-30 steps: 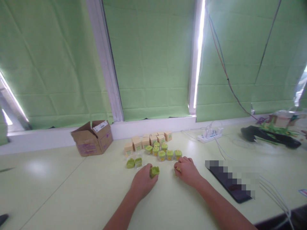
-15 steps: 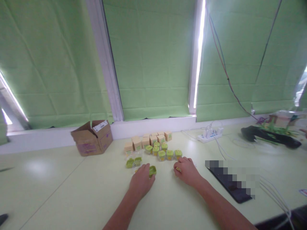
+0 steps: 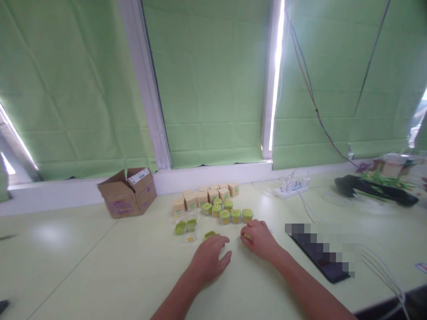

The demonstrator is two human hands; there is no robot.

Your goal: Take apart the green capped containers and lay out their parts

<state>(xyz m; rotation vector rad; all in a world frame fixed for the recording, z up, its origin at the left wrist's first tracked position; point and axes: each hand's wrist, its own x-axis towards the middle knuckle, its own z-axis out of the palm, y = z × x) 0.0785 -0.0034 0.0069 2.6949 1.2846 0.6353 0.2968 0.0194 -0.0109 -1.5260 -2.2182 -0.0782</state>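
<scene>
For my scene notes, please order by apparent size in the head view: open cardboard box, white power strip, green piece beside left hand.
Open cardboard box
White power strip
Green piece beside left hand, judging only its visible part

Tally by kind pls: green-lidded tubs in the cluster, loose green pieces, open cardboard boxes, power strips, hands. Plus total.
Green-lidded tubs: 7
Loose green pieces: 3
Open cardboard box: 1
Power strip: 1
Hands, left hand and right hand: 2
Total: 14
Not counted: the item in the right hand, mostly hidden.
</scene>
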